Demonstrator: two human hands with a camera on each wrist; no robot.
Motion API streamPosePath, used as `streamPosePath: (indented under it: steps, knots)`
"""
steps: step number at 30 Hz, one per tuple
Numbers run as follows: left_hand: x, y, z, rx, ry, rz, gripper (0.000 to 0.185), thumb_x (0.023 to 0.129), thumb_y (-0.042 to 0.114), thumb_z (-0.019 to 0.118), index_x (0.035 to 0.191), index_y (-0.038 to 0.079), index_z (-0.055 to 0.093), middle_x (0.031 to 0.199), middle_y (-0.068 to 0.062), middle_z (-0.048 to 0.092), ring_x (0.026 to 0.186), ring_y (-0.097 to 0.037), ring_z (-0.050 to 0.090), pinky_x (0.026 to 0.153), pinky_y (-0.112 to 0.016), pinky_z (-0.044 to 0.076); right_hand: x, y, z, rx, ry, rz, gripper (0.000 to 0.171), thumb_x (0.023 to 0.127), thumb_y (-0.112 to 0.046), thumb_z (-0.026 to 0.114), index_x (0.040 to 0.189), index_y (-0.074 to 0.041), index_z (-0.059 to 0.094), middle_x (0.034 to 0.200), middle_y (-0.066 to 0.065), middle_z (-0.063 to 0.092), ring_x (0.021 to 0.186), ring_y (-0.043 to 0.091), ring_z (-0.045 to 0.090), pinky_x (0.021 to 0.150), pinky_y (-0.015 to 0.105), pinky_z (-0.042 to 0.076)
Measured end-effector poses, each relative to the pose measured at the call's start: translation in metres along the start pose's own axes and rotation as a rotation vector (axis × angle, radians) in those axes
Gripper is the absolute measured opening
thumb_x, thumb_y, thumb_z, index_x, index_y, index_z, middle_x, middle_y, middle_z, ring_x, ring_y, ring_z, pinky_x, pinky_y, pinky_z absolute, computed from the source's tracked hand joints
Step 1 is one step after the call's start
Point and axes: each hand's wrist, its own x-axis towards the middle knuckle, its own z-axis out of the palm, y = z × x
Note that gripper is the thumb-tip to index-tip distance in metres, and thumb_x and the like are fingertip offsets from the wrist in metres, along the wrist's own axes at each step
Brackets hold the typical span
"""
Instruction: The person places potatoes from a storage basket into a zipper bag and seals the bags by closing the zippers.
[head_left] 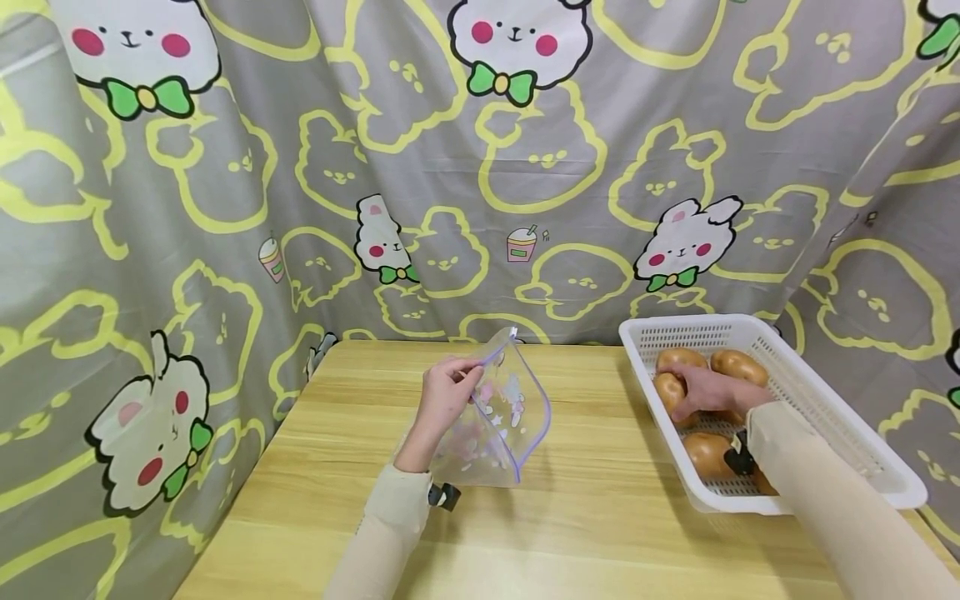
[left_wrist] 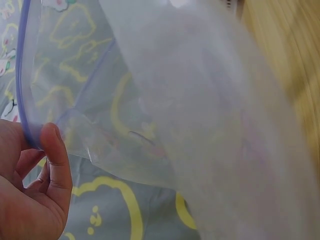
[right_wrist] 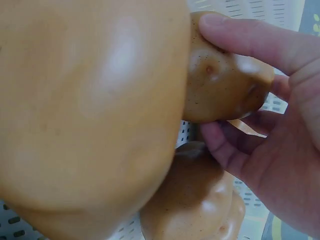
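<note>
My left hand (head_left: 444,398) pinches the purple zip edge of a clear plastic zip bag (head_left: 468,450) printed with small pastel shapes. The bag's mouth gapes toward the right, above the wooden table. In the left wrist view, thumb and fingers meet on the purple strip, and the bag (left_wrist: 215,125) fills much of the picture. Inside the white basket (head_left: 675,471) at the right, my right hand (head_left: 708,390) grips a brown potato (right_wrist: 225,75), thumb on one side and fingers on the other. More potatoes (head_left: 708,456) lie around that hand; the forearm partly hides some.
The basket has perforated walls and stands along the right side of the wooden table (head_left: 592,517). A grey curtain (head_left: 420,167) with cartoon rabbits hangs behind the table and at both sides. Beside the held potato, a large potato (right_wrist: 90,110) blocks much of the right wrist view.
</note>
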Motion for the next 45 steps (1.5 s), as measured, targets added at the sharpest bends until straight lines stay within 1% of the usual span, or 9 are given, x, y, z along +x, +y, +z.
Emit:
streamPosePath:
  steps: [8,16,21,24,28,32,37,40,45]
  knots:
    - [0.000,0.000,0.001,0.003,0.001,0.004,0.010,0.088,0.005,0.066,0.093,0.002,0.074,0.080,-0.007,0.062,0.049,-0.011,0.056,0.042,-0.024,0.051,-0.006,-0.002,-0.007,0.014,0.120,-0.080,0.091,0.062,-0.018,0.084,0.137,0.001,0.036,0.128,0.024,0.045,0.104,0.034,0.049,0.091,0.049,0.041]
    - [0.000,0.000,0.002,-0.011,-0.004,0.004,0.011,0.087,0.005,0.066,0.094,0.002,0.074,0.080,-0.007,0.063,0.049,-0.010,0.055,0.043,-0.024,0.052,-0.015,-0.006,-0.019,-0.022,0.174,-0.060,0.094,0.068,-0.025,0.084,0.142,0.003,0.033,0.125,0.026,0.050,0.103,0.034,0.053,0.087,0.046,0.045]
    - [0.001,0.001,0.003,-0.015,-0.006,0.012,0.011,0.087,0.005,0.066,0.095,0.002,0.074,0.080,-0.007,0.063,0.049,-0.010,0.055,0.043,-0.024,0.052,-0.026,-0.016,-0.032,0.004,0.182,-0.033,0.094,0.071,-0.032,0.082,0.145,-0.005,0.030,0.128,0.024,0.049,0.105,0.034,0.052,0.088,0.047,0.045]
    - [0.001,0.001,0.005,-0.011,-0.010,0.008,0.011,0.087,0.006,0.066,0.095,0.002,0.074,0.080,-0.007,0.064,0.048,-0.010,0.055,0.043,-0.024,0.052,-0.031,-0.022,-0.038,0.055,0.179,-0.066,0.092,0.074,-0.030,0.080,0.146,-0.007,0.027,0.129,0.022,0.046,0.105,0.034,0.051,0.087,0.046,0.045]
    - [0.000,0.000,0.006,-0.012,-0.010,0.001,0.011,0.087,0.006,0.067,0.095,0.003,0.074,0.081,-0.007,0.064,0.049,-0.011,0.055,0.043,-0.023,0.051,-0.034,-0.031,-0.043,0.064,0.196,-0.108,0.092,0.076,-0.029,0.080,0.147,-0.008,0.025,0.131,0.021,0.044,0.105,0.033,0.050,0.088,0.045,0.044]
    - [0.000,0.001,0.007,-0.020,-0.011,-0.001,0.012,0.087,0.006,0.066,0.095,0.003,0.074,0.082,-0.007,0.064,0.049,-0.011,0.055,0.042,-0.022,0.050,-0.035,-0.043,-0.043,0.057,0.215,-0.103,0.095,0.074,-0.032,0.081,0.148,-0.009,0.026,0.134,0.019,0.043,0.109,0.032,0.049,0.093,0.047,0.039]
    - [0.001,0.002,0.008,-0.013,-0.010,0.006,0.011,0.087,0.006,0.066,0.095,0.003,0.074,0.081,-0.007,0.064,0.048,-0.010,0.055,0.042,-0.023,0.050,-0.034,-0.058,-0.039,0.060,0.225,-0.110,0.097,0.073,-0.037,0.081,0.148,-0.010,0.026,0.134,0.018,0.043,0.110,0.032,0.048,0.092,0.047,0.040]
    - [0.002,0.002,0.010,-0.017,-0.011,0.006,0.011,0.087,0.007,0.067,0.095,0.004,0.074,0.080,-0.006,0.064,0.048,-0.010,0.055,0.041,-0.022,0.049,-0.034,-0.068,-0.036,0.085,0.219,-0.118,0.096,0.073,-0.036,0.081,0.148,-0.012,0.026,0.131,0.017,0.045,0.107,0.029,0.049,0.089,0.043,0.043]
    - [0.003,0.002,0.012,-0.044,-0.016,-0.004,0.012,0.088,0.007,0.067,0.096,0.004,0.074,0.079,-0.008,0.064,0.049,-0.010,0.055,0.040,-0.019,0.047,-0.031,-0.086,-0.031,0.164,0.194,-0.190,0.092,0.074,-0.024,0.081,0.147,-0.009,0.027,0.126,0.017,0.046,0.103,0.028,0.050,0.083,0.034,0.048]
